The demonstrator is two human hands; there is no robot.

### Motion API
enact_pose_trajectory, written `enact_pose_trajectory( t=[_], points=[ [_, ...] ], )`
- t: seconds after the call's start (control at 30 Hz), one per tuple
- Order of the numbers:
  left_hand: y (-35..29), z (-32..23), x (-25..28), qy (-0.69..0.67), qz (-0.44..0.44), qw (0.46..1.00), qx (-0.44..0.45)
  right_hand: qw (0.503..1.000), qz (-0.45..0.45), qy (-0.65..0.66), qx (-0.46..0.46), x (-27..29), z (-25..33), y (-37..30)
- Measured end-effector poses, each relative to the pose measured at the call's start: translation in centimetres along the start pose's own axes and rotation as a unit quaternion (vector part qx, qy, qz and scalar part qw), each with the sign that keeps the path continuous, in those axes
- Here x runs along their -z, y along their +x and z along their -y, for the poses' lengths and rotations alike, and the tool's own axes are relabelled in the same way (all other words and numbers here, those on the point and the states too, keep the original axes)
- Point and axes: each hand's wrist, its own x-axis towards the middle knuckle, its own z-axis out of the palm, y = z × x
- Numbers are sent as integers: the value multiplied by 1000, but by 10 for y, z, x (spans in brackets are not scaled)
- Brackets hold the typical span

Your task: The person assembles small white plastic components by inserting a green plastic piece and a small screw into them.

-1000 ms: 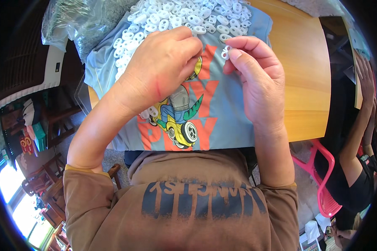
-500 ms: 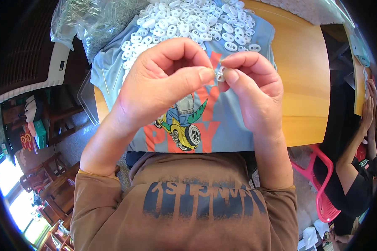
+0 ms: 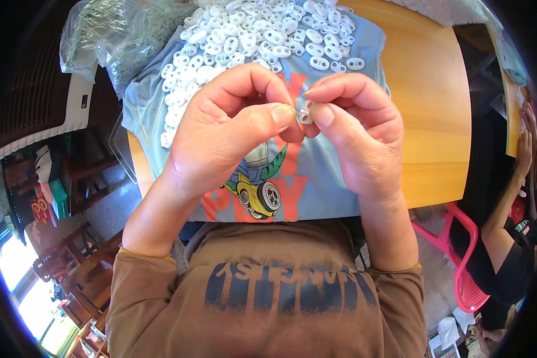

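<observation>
Above a blue printed T-shirt (image 3: 334, 179) spread on the desk (image 3: 435, 119), left hand (image 3: 221, 143) and right hand (image 3: 358, 137) pinch one small white plastic piece (image 3: 305, 113), seemingly light, stiff, best held by its edges.

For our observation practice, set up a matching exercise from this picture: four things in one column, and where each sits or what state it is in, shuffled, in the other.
Things
1. small white piece
2. pile of white oval pieces
3. clear plastic bag
4. pink chair

Places or states
A. at the table's far left corner
B. pinched between the fingertips of left hand and right hand
C. on the floor, right of the table
D. heaped on the blue printed cloth

Pairs: 1-B, 2-D, 3-A, 4-C
</observation>
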Motion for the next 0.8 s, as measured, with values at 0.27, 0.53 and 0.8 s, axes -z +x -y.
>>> enact_pose_trajectory(
  t=[0.27, 0.53, 0.8],
  points=[
    [-2, 2, 1, 2, -12, 1000, 11, 1000, -3, -20, 4, -1, 0, -1],
    [-2, 6, 3, -1, -6, 1000, -15, 1000, 3, -25, 5, -1, -1, -1],
    [-2, 6, 4, 52, 0, 997, -61, 977, 29, -181, 109, 3, -4, -1]
  ],
)
